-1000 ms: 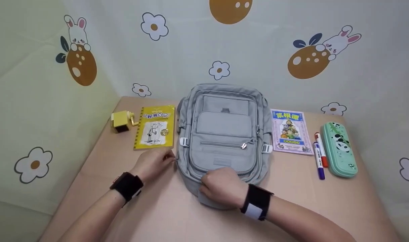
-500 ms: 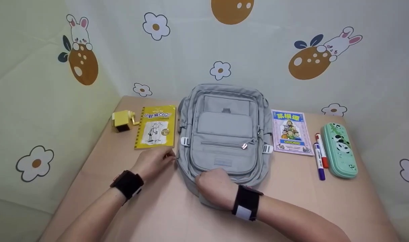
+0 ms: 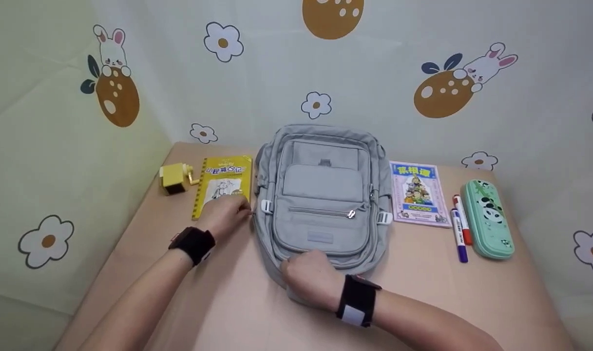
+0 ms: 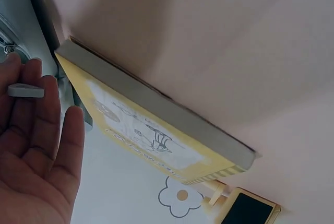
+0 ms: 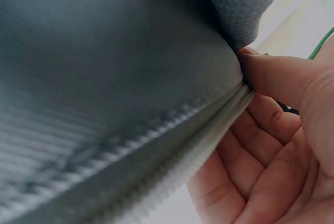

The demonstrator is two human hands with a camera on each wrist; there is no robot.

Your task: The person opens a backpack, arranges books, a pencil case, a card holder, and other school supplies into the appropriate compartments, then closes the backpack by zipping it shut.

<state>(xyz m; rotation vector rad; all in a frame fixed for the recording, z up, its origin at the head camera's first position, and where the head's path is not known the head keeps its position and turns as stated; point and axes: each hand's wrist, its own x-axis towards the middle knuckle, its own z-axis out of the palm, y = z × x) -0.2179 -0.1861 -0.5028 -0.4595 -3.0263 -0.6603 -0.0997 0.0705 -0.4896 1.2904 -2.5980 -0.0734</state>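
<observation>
A grey backpack lies front side up in the middle of the table. At its left side my left hand pinches a small grey zipper pull; the metal slider shows just beyond the fingers in the left wrist view. My right hand grips the fabric at the bottom end of the bag. In the right wrist view, thumb and fingers pinch a fold beside the zipper teeth, whose two rows run apart there. A yellow book lies behind my left hand, partly covered by it.
A yellow pencil sharpener with a crank stands at the far left. Right of the bag lie a pink-bordered book, a red marker, a blue-capped marker and a green panda pencil case. A patterned curtain hangs behind.
My left hand has moved up along the bag's left side and now overlaps the yellow book. My right hand has shifted slightly left, still gripping the bottom. The bag stays in place.
</observation>
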